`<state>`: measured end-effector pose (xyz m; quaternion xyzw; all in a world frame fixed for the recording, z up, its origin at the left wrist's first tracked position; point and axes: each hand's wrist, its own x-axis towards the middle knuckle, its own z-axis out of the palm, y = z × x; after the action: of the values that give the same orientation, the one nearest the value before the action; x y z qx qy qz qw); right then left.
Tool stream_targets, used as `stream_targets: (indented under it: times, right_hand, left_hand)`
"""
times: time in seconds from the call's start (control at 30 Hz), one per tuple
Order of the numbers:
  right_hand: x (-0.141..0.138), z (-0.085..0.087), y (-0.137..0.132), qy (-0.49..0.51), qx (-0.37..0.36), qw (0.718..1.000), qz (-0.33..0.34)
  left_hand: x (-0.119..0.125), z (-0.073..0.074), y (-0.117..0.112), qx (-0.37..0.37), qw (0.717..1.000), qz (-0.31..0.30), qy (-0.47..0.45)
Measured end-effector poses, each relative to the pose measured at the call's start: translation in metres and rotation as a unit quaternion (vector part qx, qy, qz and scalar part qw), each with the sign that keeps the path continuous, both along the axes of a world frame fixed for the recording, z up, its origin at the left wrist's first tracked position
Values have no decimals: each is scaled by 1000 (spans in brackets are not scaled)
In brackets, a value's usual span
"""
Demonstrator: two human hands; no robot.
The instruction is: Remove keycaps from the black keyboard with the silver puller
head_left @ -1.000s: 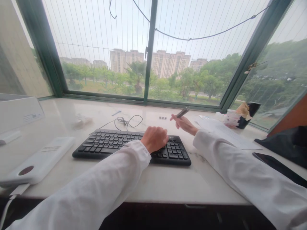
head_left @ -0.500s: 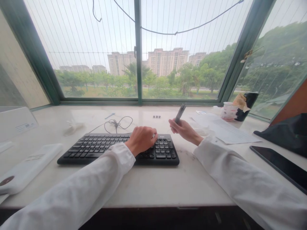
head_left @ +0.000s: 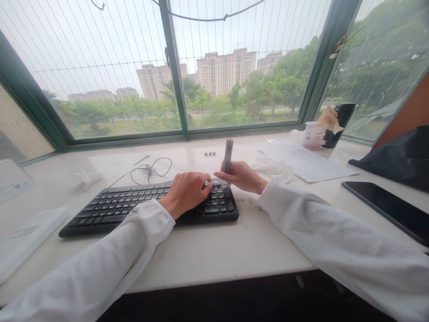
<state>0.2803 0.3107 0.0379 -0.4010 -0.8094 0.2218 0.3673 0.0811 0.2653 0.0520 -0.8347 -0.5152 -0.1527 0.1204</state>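
Note:
A black keyboard (head_left: 130,206) lies on the pale stone counter, a little tilted in view. Over its right half, beside the number pad, rests my left hand (head_left: 187,191), with its fingers curled and thumb side toward the number pad; whatever its fingertips grip is hidden. Close to the upper right corner of the keyboard, my right hand (head_left: 243,175) is closed round a slim dark grey handheld tool (head_left: 228,154), which stands upright out of the fist. Behind the keyboard sit three small dark keycap-like pieces (head_left: 210,154) in a row.
A thin cable (head_left: 147,169) is coiled behind the keyboard. To the right lie paper sheets (head_left: 304,161), a paper cup (head_left: 314,135), a black cylinder (head_left: 340,125), a phone (head_left: 389,210) and a dark bag (head_left: 398,154). On the left are crumpled plastic (head_left: 87,181) and a white box (head_left: 30,235).
My right hand has come left, nearer the keyboard and my left hand, and the tool is now more upright. The camera view has tilted and shifted. My left hand stays over the keyboard.

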Motion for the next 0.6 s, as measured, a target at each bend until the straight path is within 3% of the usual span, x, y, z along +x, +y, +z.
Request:
stream_targets:
  times: [0.3, 0.6]
  right_hand:
    - [0, 0, 1, -18, 0, 1000, 19]
    - [-2, -1, 5, -88, 73, 993, 6]
  left_hand:
    - [-1, -1, 1, -3, 1000, -8, -2]
    - [-1, -4, 3, 2, 1000, -11, -5]
